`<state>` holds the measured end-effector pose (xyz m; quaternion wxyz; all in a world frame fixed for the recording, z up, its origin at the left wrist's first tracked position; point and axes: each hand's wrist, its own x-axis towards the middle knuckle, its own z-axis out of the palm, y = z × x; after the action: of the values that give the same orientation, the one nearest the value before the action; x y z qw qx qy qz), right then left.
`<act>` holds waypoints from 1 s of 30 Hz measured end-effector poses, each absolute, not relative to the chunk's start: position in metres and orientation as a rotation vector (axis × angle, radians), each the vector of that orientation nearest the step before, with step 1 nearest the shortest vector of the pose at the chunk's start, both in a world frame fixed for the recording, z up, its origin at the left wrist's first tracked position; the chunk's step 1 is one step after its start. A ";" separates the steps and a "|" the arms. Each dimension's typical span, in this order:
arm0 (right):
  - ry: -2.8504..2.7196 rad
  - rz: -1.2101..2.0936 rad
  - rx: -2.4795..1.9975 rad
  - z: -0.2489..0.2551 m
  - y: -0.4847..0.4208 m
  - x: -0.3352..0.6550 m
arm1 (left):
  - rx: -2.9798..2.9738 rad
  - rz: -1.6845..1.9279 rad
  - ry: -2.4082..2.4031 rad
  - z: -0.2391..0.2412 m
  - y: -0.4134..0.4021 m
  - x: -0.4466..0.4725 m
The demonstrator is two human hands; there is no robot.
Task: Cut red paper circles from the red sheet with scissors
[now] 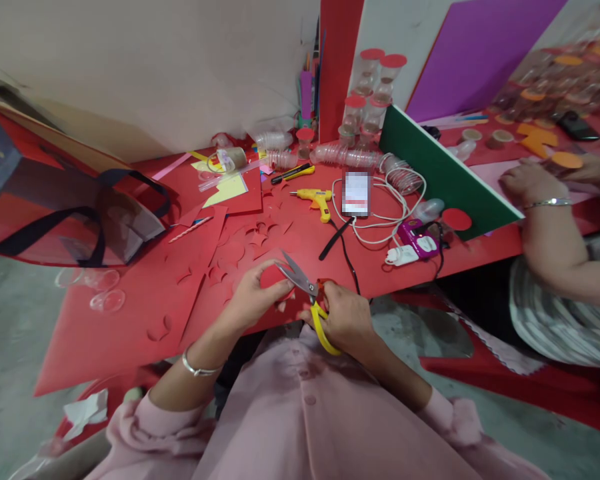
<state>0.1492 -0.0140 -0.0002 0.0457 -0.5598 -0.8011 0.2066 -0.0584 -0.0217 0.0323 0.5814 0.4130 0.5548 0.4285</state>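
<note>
Bag (105, 220) with black handles lies left, contents unclear. Left hand (253, 297) pinches red paper piece (273, 277) at the table edge. Scissors (305, 287), blades parted at the paper, are gripped in right hand (345, 320). Red-lidded clear jars (375, 87) are stacked behind, contents unreadable. Co-worker's hand (530, 183) rests far right.

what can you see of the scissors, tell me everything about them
The scissors have grey metal blades and yellow plastic handle loops, with a touch of orange near the pivot. The blades are parted and point up and to the left. The right hand grips the handles, fingers through the loops. The blades meet a small red paper piece pinched in the left hand. They are held in the air over the near edge of the red table.
</note>
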 end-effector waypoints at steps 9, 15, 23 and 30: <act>-2.434 0.647 -1.727 -0.002 -0.013 0.149 | 1.025 0.961 1.334 0.034 -0.021 -0.058; -2.447 0.641 -1.722 -0.004 -0.015 0.149 | 1.026 0.970 1.323 0.035 -0.021 -0.059; -2.469 0.666 -1.693 -0.008 -0.014 0.151 | 1.052 0.933 1.351 0.039 -0.021 -0.061; -2.509 0.735 -1.663 -0.005 -0.012 0.156 | 1.052 0.880 1.344 0.039 -0.021 -0.063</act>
<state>0.1562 -0.0123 -0.0052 0.0216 -0.5366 -0.8096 0.2370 -0.0627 -0.0208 0.0388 0.5732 0.4489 0.5735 0.3755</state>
